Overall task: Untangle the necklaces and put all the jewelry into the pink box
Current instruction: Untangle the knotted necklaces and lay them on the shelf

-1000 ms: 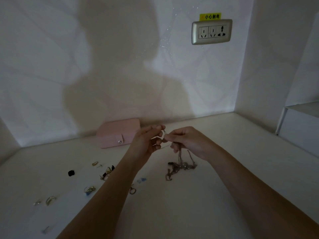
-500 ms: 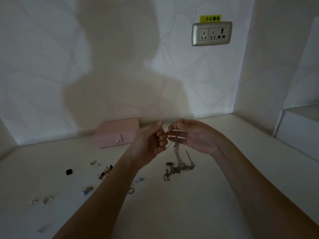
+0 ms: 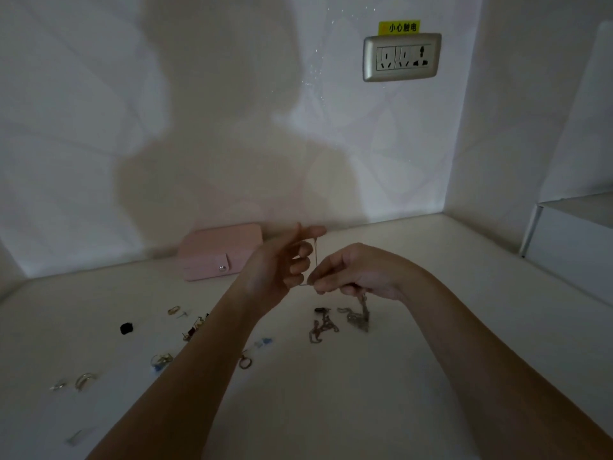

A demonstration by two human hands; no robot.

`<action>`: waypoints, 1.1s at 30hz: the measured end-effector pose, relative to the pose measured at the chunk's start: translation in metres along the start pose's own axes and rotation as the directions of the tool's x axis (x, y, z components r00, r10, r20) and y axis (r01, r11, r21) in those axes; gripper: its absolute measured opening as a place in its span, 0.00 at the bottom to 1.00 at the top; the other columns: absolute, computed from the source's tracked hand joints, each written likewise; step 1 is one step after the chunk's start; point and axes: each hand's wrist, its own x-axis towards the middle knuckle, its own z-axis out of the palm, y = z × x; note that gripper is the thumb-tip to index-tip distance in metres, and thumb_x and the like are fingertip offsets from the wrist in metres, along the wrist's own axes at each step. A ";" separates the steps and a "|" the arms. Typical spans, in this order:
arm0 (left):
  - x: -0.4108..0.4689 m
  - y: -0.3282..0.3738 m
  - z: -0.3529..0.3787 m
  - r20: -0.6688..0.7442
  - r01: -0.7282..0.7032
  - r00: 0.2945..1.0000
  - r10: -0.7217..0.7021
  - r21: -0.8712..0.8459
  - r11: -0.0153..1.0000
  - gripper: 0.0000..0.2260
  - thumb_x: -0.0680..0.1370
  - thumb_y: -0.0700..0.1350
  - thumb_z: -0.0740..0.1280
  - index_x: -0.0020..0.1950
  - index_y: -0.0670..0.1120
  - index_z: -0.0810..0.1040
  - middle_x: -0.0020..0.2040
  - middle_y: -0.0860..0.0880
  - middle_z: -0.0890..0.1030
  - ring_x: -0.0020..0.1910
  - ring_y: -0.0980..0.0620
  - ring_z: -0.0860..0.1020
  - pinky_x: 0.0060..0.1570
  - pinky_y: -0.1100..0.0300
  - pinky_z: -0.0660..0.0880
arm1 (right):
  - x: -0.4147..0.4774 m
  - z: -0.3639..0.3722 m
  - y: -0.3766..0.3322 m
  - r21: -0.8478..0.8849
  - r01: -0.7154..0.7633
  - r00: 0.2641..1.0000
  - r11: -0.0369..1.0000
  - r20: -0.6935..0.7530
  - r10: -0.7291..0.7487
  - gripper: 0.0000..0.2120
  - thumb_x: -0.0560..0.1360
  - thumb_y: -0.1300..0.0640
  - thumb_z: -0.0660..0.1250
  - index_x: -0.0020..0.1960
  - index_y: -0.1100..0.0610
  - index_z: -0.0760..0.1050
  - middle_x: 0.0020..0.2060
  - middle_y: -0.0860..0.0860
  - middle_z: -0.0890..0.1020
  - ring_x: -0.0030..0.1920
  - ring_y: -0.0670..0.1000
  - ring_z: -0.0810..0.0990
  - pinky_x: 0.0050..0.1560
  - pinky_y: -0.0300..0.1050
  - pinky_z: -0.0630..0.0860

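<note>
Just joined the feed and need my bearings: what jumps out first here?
Mid-frame, the left hand and right hand pinch a thin chain stretched between them, with the tangled necklaces trailing onto the table below. The pink box sits closed at the back, left of the hands, and loose rings lie scattered at the left.

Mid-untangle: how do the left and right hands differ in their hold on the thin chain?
The left hand sits higher, pinching the top of the thin silver chain strand; the right hand sits lower, pinching its bottom. The left hand holds only that strand; from the right hand a tangled clump of metal necklaces also hangs to the white table. Both pinch one strand, nearly upright between them.
</note>
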 end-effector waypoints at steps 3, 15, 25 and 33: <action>0.001 0.004 -0.004 -0.075 -0.044 0.996 0.042 -0.024 0.999 0.13 0.72 0.51 0.64 0.30 0.47 0.77 0.27 0.53 0.69 0.24 0.57 0.65 0.22 0.68 0.61 | 0.005 0.001 0.006 -0.038 0.021 0.993 0.999 -0.119 -0.026 0.06 0.72 0.63 0.72 0.49 0.61 0.82 0.38 0.52 0.84 0.36 0.45 0.79 0.37 0.34 0.75; 0.001 0.002 -0.014 -0.066 0.038 0.997 -0.042 -0.049 0.998 0.17 0.72 0.56 0.63 0.54 0.46 0.78 0.27 0.53 0.60 0.19 0.60 0.55 0.19 0.68 0.50 | 0.005 -0.001 0.005 0.073 0.095 0.989 0.993 -0.122 -0.085 0.06 0.75 0.66 0.67 0.52 0.63 0.79 0.41 0.54 0.84 0.35 0.49 0.80 0.42 0.41 0.80; -0.001 0.006 -0.016 0.012 0.040 0.999 -0.040 -0.017 0.999 0.15 0.73 0.57 0.61 0.51 0.48 0.77 0.28 0.53 0.66 0.21 0.60 0.57 0.19 0.69 0.50 | 0.004 -0.005 0.005 0.029 0.220 0.952 0.975 -0.224 -0.208 0.05 0.74 0.59 0.70 0.49 0.59 0.82 0.45 0.52 0.85 0.51 0.48 0.82 0.61 0.42 0.75; 0.000 0.002 -0.019 -0.068 0.007 0.998 0.000 0.108 0.994 0.08 0.73 0.43 0.67 0.52 0.48 0.78 0.39 0.53 0.75 0.25 0.61 0.63 0.20 0.71 0.56 | 0.005 -0.004 0.000 0.408 0.335 0.938 0.849 -0.232 -0.258 0.05 0.77 0.68 0.62 0.45 0.64 0.76 0.38 0.56 0.81 0.41 0.53 0.81 0.53 0.48 0.80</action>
